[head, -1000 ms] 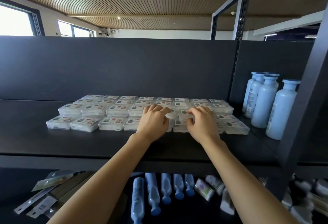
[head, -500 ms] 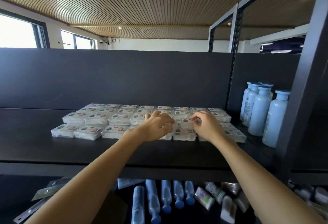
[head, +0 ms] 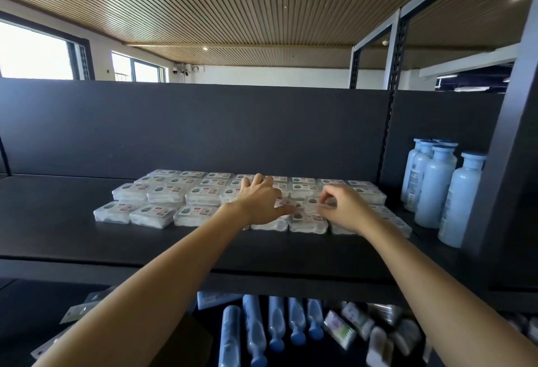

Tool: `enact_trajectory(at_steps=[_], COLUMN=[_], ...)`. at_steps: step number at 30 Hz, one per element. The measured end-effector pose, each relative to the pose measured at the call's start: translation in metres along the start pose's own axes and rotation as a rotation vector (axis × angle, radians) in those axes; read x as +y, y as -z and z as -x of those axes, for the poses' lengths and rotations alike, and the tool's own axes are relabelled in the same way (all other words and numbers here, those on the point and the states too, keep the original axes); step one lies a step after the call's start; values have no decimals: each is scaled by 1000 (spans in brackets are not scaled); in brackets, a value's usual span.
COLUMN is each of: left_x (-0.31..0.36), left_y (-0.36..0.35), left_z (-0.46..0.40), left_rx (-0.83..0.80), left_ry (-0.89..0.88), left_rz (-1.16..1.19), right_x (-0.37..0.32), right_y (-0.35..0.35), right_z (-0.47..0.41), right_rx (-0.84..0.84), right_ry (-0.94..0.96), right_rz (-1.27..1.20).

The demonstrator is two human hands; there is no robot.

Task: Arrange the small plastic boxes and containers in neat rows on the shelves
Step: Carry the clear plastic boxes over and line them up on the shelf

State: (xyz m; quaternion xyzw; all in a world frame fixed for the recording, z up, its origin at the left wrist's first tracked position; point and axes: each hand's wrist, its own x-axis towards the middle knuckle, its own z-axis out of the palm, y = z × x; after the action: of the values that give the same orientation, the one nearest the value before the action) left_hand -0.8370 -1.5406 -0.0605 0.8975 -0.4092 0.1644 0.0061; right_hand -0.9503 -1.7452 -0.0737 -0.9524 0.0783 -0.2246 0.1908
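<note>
Most small plastic boxes (head: pixel 201 195) are already sitting in rows along the shelf (head: pixel 58 230) toward its back. The left hand (head: pixel 260 203) is resting flat across them with its fingers straight, while the right hand (head: pixel 346 211) is pinching one box (head: pixel 316 203) mid-grid, squaring up what looks like the last uneven patch.

Head camera looks forward-down, near the shelf (head: pixel 87 244).

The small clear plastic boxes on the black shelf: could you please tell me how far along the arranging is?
Mostly done: small clear plastic boxes already sit in neat rows on the black shelf. In hand: the left hand and right hand adjust one clear box mid-row. Left: squaring the stacked boxes at right.
</note>
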Motion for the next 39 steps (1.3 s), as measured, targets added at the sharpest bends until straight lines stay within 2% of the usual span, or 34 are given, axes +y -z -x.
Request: enact_trajectory(at_steps=[7, 14, 23, 27, 33, 39], left_x=[3, -5, -1, -10, -57, -133], left_y=[-1, -12, -11, -3, 16, 32], left_z=[-8, -13, -16, -9, 35, 116], left_rx=[-10, 93, 50, 46, 130, 110], left_ry=[51, 20, 69, 62, 91, 163], left_rz=[-96, 122, 155, 267, 229, 188], right_x=[-11, -24, -34, -43, -109, -207], right_y=[-13, -34, -35, -32, -45, -83], right_z=[-10, -21, -21, -18, -6, -1], right_rx=[42, 146, 92, 76, 52, 2], right_ry=[64, 84, 52, 45, 89, 184], right_rz=[88, 155, 254, 279, 169, 123])
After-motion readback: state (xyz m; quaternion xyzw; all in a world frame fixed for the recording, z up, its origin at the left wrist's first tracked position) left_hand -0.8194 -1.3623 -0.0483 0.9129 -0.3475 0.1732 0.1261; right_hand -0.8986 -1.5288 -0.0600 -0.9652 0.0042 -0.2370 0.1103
